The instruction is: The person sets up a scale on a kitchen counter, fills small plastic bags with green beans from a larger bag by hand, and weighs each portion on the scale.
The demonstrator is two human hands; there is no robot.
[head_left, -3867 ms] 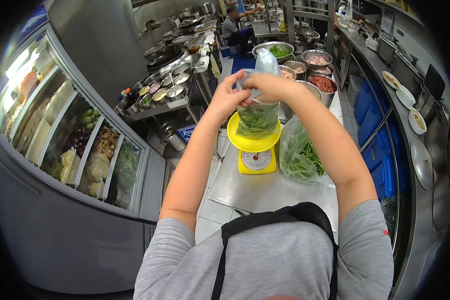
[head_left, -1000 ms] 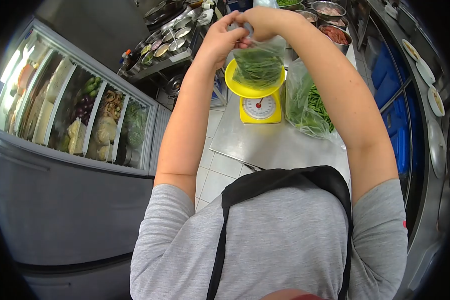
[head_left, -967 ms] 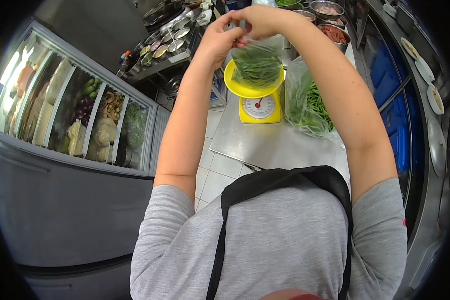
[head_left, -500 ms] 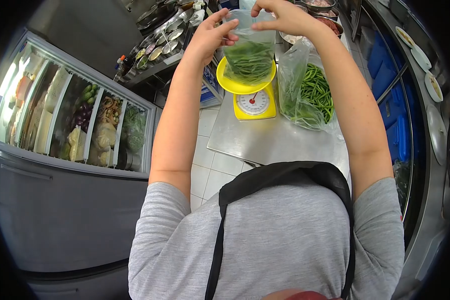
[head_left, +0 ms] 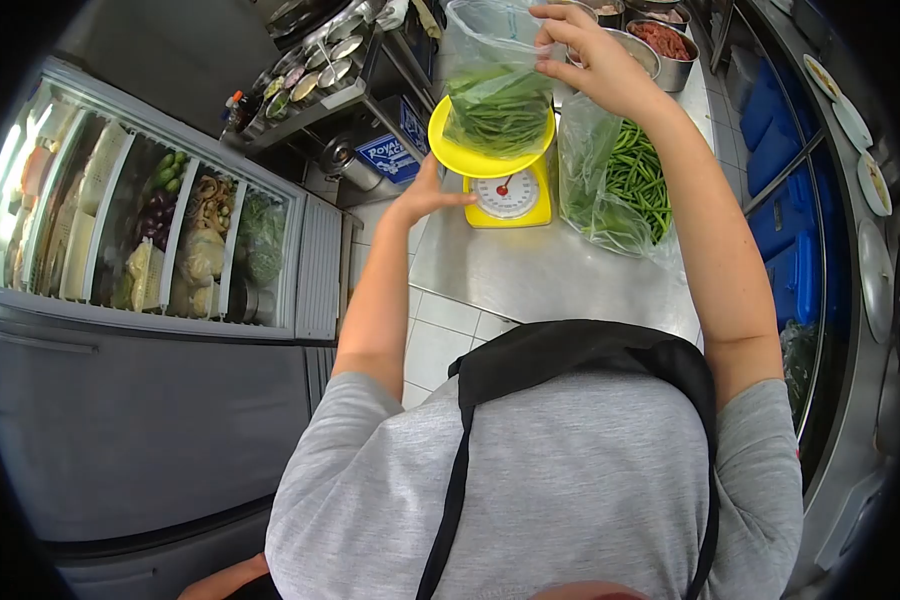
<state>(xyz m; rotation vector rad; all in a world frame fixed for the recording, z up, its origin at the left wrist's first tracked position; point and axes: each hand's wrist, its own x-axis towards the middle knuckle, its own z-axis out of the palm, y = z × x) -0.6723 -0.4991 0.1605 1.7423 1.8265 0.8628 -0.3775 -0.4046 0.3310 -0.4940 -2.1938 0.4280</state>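
Note:
My right hand (head_left: 598, 66) pinches the upper right rim of a clear plastic bag (head_left: 495, 50). Cut green beans (head_left: 500, 115) fill the bag's lower part, which rests on the yellow pan of a kitchen scale (head_left: 538, 205). At the scale's left side is my left hand (head_left: 425, 197), its thumb against the front beside the dial and its fingers around the side, partly hidden. A larger open plastic bag of long green beans (head_left: 638, 185) lies right of the scale, under my right forearm.
The scale stands on a steel table (head_left: 550, 275). Behind it are metal pots, one with raw minced meat (head_left: 660, 40). A lit fridge (head_left: 150, 220) holds vegetables at left. Plates (head_left: 850, 122) line the right counter. Another person's arm (head_left: 225, 580) shows at bottom left.
My left hand has let go of the bag's rim and come down to the left side of the scale. My right hand still holds the rim, slightly further right and lower.

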